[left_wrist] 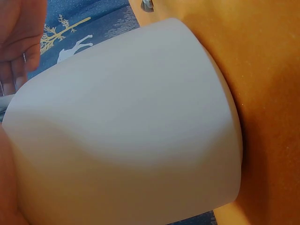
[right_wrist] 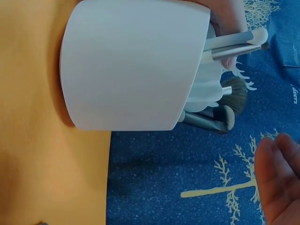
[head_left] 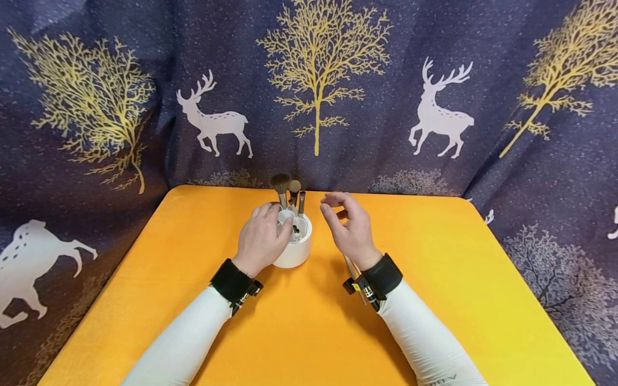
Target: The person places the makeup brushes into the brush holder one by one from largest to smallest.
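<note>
A round white makeup brush holder (head_left: 292, 255) stands on the table with several makeup brushes (head_left: 281, 187) upright in it, bristles up. My left hand (head_left: 263, 236) grips the holder by its left side and rim, the thumb lying over the opening. In the right wrist view, fingers of that hand (right_wrist: 229, 18) show behind the rim beside the brushes. To the right of the holder, my right hand (head_left: 351, 228) hovers apart from it, fingers loosely bent and nothing between them. Under the right wrist lies a thin grey-handled brush (head_left: 350, 266), partly hidden by the wrist strap.
An orange cloth covers the table (head_left: 289, 332). Behind it hangs a dark blue curtain (head_left: 338, 128) with deer and trees. Brush bristles (left_wrist: 147, 5) show on the table at the top of the left wrist view.
</note>
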`<state>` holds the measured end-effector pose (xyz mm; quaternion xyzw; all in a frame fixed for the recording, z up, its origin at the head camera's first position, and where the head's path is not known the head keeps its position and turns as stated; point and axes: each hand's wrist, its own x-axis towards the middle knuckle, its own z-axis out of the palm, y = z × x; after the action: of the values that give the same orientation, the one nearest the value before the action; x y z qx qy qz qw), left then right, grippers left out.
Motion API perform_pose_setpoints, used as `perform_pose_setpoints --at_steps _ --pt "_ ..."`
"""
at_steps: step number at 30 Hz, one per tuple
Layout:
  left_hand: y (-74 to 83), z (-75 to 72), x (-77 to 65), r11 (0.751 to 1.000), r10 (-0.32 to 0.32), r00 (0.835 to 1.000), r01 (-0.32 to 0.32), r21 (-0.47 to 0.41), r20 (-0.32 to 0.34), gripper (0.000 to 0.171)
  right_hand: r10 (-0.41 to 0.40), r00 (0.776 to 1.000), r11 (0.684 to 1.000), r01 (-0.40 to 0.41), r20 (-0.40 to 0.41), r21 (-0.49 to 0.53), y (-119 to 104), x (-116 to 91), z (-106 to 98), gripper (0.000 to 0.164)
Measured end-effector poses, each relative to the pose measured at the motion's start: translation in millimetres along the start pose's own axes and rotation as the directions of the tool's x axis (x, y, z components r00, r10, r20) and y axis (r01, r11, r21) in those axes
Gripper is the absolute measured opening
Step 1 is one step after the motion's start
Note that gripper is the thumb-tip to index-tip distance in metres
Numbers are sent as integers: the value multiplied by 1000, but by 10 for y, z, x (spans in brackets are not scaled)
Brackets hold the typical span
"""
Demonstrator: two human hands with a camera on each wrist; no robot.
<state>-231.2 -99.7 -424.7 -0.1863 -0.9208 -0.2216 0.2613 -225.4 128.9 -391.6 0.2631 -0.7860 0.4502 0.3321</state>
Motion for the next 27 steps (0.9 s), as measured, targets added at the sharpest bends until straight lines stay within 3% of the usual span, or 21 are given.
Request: perform_pose_setpoints --at_steps 12,27 --pt "-10 9 -3 1000 21 1000 -21 4 -22 65 20 1000 996 -18 19 -83 72 33 -45 30" --pt "-12 10 -4 1000 28 999 -28 5 -29 66 172 983 956 -153 56 -249 156 49 -104 30"
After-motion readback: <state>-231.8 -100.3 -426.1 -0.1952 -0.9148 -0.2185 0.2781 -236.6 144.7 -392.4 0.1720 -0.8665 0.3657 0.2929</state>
